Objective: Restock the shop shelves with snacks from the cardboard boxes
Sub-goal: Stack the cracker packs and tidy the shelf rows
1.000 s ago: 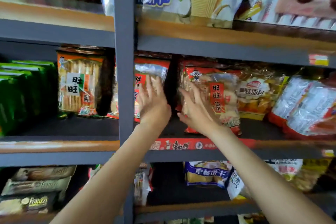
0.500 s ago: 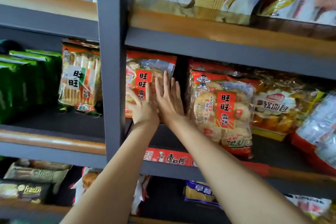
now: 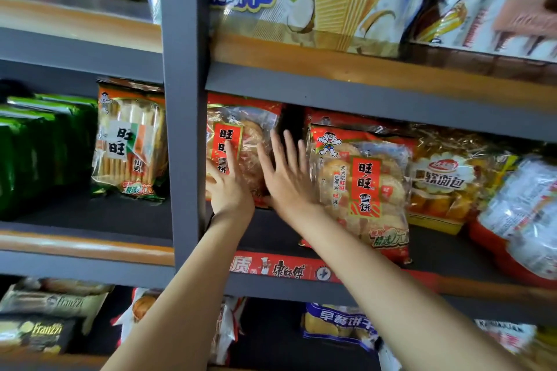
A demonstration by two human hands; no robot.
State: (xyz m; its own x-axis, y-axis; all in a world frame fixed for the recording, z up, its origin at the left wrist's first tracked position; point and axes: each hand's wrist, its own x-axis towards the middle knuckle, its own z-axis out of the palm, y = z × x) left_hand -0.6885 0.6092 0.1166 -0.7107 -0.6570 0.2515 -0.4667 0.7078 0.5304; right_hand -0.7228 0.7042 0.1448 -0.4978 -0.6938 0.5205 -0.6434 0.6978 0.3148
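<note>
Both hands flat and released, left hand (image 3: 230, 190) and right hand (image 3: 286, 181) pressing the red rice cracker bag (image 3: 241, 144) back on the middle shelf (image 3: 331, 269) beside the grey post (image 3: 184, 129). Push too hard and, I'd judge, crackers crack or the neighbouring bag (image 3: 361, 190) tips forward. Readable: "旺旺", "雪饼", "软面包", "BISCUITS", "Franzzi".

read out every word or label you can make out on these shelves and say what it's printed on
"BISCUITS": blue wafer bag, top shelf.
"旺旺": orange cracker bag and both red rice cracker bags.
"软面包": bread bag.
"康师傅": red shelf strip.
"Franzzi": dark packs, bottom.
Smaller print: too blurred.
</note>
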